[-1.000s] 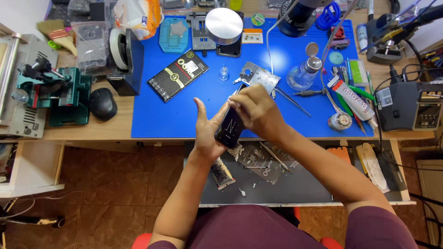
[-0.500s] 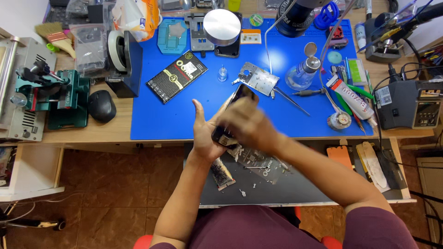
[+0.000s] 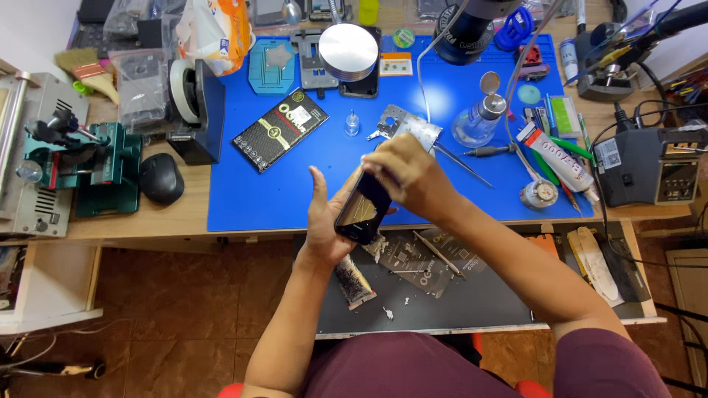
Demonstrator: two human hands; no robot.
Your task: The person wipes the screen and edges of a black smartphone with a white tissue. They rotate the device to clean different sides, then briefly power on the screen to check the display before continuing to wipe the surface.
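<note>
The person wore a dark maroon garment with short sleeves that ended above the elbows. Both forearms were bare, with no watch or bracelet visible, and the left hand [image 3: 324,225] and right hand [image 3: 409,177] were ungloved.

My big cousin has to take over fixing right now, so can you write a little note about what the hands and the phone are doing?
Left hand: cradles the dark phone from below, thumb up, screen side facing up.
Right hand: pressed on the phone's top end; what its fingers pinch is hidden.
Phone is over the front edge of the blue mat. The metal plate, tweezers and glue tube lie on the mat.
Done: scraps litter the dark tray below.
Left: phone still in hand, not set down.
</note>
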